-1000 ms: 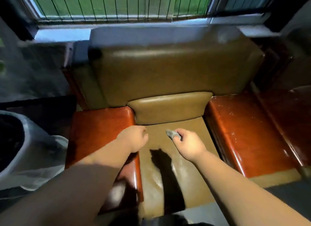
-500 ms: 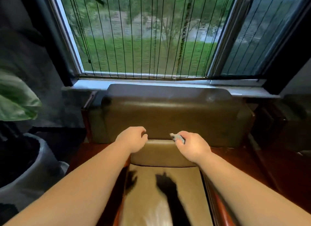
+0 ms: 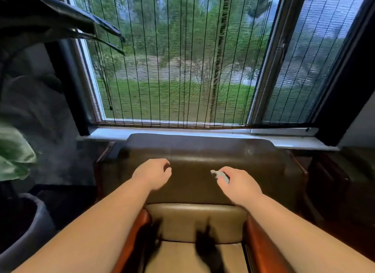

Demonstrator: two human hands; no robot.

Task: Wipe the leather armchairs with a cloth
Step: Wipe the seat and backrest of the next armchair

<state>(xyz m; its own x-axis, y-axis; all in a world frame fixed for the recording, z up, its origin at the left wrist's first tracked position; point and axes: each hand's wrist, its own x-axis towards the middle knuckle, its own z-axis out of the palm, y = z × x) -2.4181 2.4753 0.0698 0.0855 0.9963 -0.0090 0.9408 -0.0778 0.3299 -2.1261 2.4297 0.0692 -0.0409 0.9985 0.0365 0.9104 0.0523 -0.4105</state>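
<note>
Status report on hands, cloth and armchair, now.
Left hand loosely curled, holding nothing. Right hand pinches small grey cloth, in front of the armchair backrest. Nothing in the way.

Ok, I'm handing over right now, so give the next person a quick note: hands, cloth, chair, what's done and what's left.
Right hand: pinching the small crumpled grey cloth, held in front of the dark olive leather backrest of the armchair; contact unclear.
Left hand: loosely curled, holding nothing, in front of the same backrest.
Chair: tan leather lumbar cushion and seat below the hands, glossy red-brown wooden armrests either side.
Done: cannot tell which surfaces were wiped.
Left: probably backrest next, then cushion, seat and any other chairs.
</note>
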